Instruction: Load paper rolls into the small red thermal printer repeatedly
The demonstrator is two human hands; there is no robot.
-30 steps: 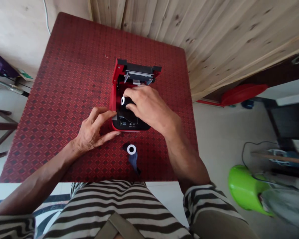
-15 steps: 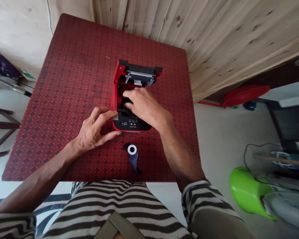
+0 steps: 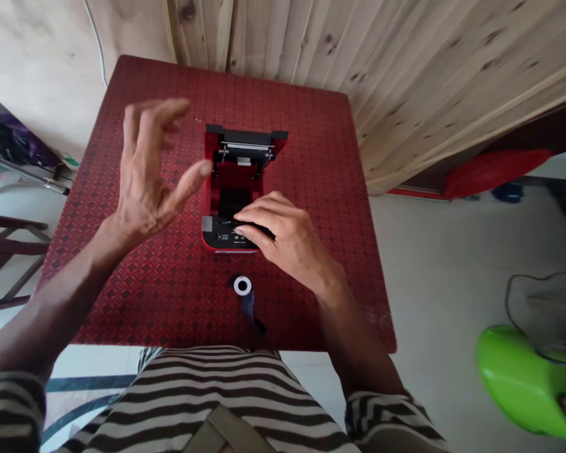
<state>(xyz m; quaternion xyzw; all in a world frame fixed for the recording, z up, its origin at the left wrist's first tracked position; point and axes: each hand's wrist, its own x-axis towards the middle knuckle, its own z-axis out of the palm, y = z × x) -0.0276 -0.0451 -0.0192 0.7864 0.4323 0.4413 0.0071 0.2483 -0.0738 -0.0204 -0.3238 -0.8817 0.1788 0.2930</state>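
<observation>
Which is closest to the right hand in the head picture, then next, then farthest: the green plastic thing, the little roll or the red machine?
1. Red machine: its front part is right under the fingers of the right hand.
2. Little roll: on the table, nearer the person.
3. Green plastic thing: past the table, off to the right.

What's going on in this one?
The right hand is at the near black panel of a red-and-black machine, whose lid stands open; whether it grips anything is unclear. The left hand is raised and open. A white-ended roll, its dark strip trailing, sits on the patterned table nearer the person.
</observation>
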